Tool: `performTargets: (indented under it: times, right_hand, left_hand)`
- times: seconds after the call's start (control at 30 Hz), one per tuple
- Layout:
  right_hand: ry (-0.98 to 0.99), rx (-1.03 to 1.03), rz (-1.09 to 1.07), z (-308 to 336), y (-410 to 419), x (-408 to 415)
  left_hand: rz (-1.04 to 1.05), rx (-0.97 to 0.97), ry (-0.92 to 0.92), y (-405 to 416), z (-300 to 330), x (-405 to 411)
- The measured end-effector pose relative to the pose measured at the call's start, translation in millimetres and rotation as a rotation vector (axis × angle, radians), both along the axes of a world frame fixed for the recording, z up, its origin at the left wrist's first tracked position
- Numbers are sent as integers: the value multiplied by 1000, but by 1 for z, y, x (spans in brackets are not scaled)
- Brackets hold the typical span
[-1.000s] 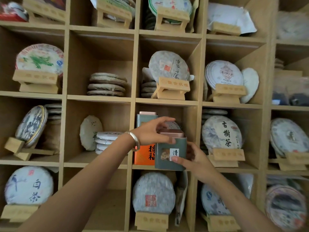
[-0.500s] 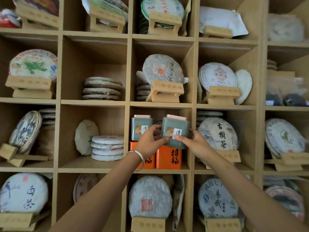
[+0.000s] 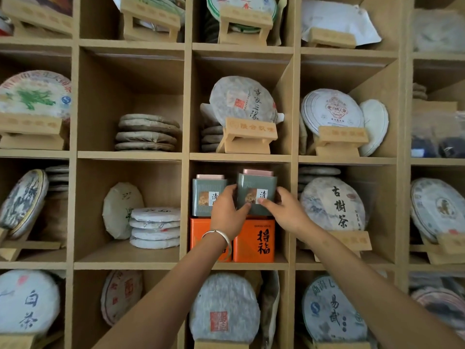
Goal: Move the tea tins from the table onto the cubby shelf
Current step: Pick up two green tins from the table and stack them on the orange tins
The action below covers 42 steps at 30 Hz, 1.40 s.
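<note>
While gripped, tin [image 3: 256, 195] between fingers [image 3: 266, 201].

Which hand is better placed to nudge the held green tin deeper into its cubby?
Probably the right hand: its thumb already lies across the front label of the right green tin. The left hand grips the tin's left edge, squeezed against the neighbouring green tin.

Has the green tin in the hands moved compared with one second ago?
Yes. The green tin went up: before it hid the right orange tin; now it sits on top, beside the other green tin.
</note>
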State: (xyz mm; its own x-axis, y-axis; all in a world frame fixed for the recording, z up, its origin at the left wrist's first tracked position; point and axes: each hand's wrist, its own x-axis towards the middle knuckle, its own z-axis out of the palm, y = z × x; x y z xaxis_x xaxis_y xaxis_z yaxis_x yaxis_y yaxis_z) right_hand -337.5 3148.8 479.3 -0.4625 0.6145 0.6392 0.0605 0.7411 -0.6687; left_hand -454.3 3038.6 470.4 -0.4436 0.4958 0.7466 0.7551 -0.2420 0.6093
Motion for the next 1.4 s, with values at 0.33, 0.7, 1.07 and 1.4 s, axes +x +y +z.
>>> performTargets:
  times: [0.33,0.7,1.07,1.4]
  right_hand:
    - [83,85,-125,2,3,-11]
    - [42,64,-138,-4,14,-20]
    - [29,67,-82,-12,12,-15]
    - [13,120,-124,-14,11,-17]
  left_hand:
    - [138,-45,-3,23,9,8]
    - [166,-132,-29,32,3,8]
    - [260,-146,29,28,-6,14]
    - [298,-173,46,25,-6,16]
